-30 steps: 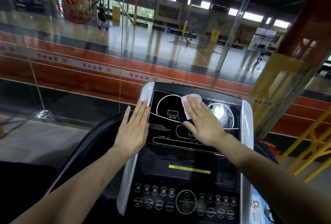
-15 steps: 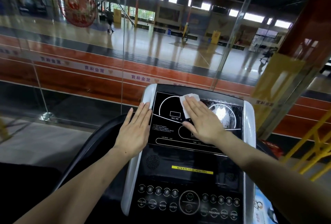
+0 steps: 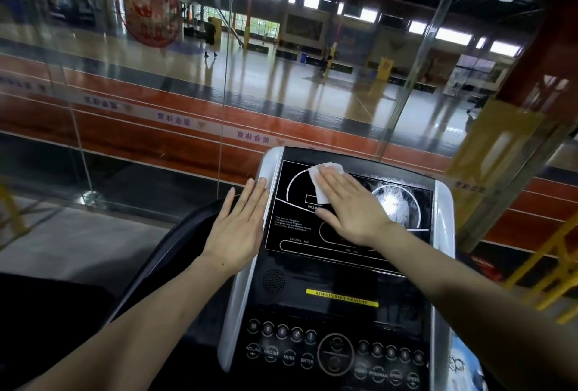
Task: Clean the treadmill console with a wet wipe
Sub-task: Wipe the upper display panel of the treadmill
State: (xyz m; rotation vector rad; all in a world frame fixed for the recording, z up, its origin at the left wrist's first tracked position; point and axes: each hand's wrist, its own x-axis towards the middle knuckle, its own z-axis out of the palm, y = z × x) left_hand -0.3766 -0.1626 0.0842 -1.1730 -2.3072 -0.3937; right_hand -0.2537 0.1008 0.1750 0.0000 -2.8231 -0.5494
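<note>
Now the right hand [image 3: 353,206], fingers flat, presses the wipe [image 3: 325,181] at the console's [image 3: 344,271] 12 o'clock; left hand [image 3: 239,225] flat at 9 o'clock. Mid-wipe; buttons probably next.

Two hands — left hand [image 3: 238,228], right hand [image 3: 350,207]. One white wet wipe [image 3: 323,178]. One treadmill console [image 3: 344,281] with one display panel [image 3: 294,228], one yellow label strip [image 3: 342,302], one round speaker grille [image 3: 274,281]. Lower button panel [image 3: 334,356] — buttons blurred, exact count unclear.
</note>
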